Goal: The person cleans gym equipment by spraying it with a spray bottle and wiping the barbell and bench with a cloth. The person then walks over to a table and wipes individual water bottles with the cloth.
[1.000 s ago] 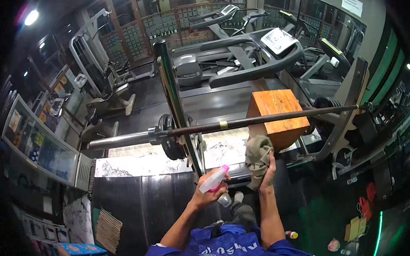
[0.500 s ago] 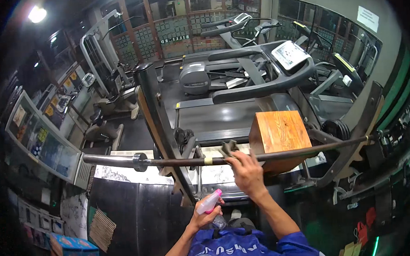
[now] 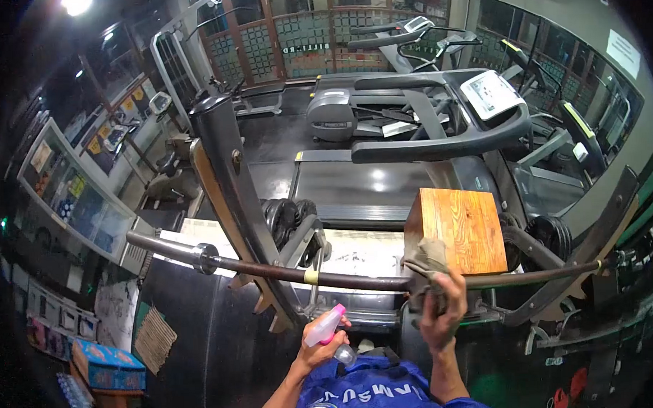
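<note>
Left hand (image 3: pixel 323 342): fingers curled round the neck of the spray bottle (image 3: pixel 325 331), just in front of the shirt (image 3: pixel 365 391). Bottle held tilted, pink nozzle (image 3: pixel 339 311) uppermost. Grip this high on the neck probably serves to keep the trigger within finger reach; whether a finger presses it, cannot tell.

Right hand (image 3: pixel 445 311): grasping a bunched cloth (image 3: pixel 429 256) at the bar (image 3: pixel 358 281), part of the cloth standing above the bar and part hanging at its near side. Cloth appears to lie between palm and metal; how far it wraps underneath is hidden. Folding it over like this would give contact on more than one face of the bar.

Bar lies across the rack, from the left upright (image 3: pixel 243 185) to the right upright (image 3: pixel 609 226). The rack presumably bears the weight, leaving both hands free for bottle and cloth. A pale band of tape (image 3: pixel 311 277) rings the bar left of the cloth, perhaps as a grip mark.

Wooden box (image 3: pixel 463 231) sits beyond the bar, just behind the cloth; its support is not clear.
</note>
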`<state>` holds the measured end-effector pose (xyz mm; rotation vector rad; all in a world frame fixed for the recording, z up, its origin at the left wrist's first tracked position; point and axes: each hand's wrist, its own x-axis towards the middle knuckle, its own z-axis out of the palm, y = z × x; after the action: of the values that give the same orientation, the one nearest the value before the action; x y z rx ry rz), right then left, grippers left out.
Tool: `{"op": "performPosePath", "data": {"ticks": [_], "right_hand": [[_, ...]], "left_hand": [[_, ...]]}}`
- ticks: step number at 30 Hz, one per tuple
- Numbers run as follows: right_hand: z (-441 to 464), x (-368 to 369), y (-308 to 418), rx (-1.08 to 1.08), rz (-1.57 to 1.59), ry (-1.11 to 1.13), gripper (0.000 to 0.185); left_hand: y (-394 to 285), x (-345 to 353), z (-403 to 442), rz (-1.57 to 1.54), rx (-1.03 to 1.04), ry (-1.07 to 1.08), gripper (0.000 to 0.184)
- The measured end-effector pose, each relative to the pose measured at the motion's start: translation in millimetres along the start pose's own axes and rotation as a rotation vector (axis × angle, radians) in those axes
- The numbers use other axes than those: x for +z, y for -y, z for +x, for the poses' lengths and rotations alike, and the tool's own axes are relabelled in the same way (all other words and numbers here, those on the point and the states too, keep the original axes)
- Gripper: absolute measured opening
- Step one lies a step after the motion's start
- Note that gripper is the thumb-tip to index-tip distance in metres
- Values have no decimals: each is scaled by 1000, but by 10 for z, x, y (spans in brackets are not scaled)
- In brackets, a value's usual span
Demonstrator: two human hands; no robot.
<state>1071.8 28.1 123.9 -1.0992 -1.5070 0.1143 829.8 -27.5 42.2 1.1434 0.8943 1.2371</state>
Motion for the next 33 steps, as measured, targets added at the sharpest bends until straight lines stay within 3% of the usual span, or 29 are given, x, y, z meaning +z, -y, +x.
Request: {"op": "performPosePath", "data": {"ticks": [1, 5, 7, 10, 17, 21, 33], "right_hand": [[9, 80, 13, -74, 27, 46, 34], [194, 441, 102, -36, -290, 529, 39], [197, 494, 83, -135, -379, 492, 45], [295, 449, 235, -274, -255, 546, 46], [263, 344, 30, -300, -296, 775, 53], [380, 41, 43, -334, -300, 762, 46], [308, -1134, -381, 62, -649, 484, 42]], "left_hand": [[16, 12, -24, -21, -11, -25, 39], [103, 46, -111, -16, -17, -88, 36], [125, 63, -156, -11, -34, -117, 36], [112, 90, -198, -12, -67, -164, 35], [106, 207, -116, 31, -47, -141, 30], [67, 268, -66, -2, -15, -118, 30], [127, 243, -132, 95, 6, -67, 28]]}}
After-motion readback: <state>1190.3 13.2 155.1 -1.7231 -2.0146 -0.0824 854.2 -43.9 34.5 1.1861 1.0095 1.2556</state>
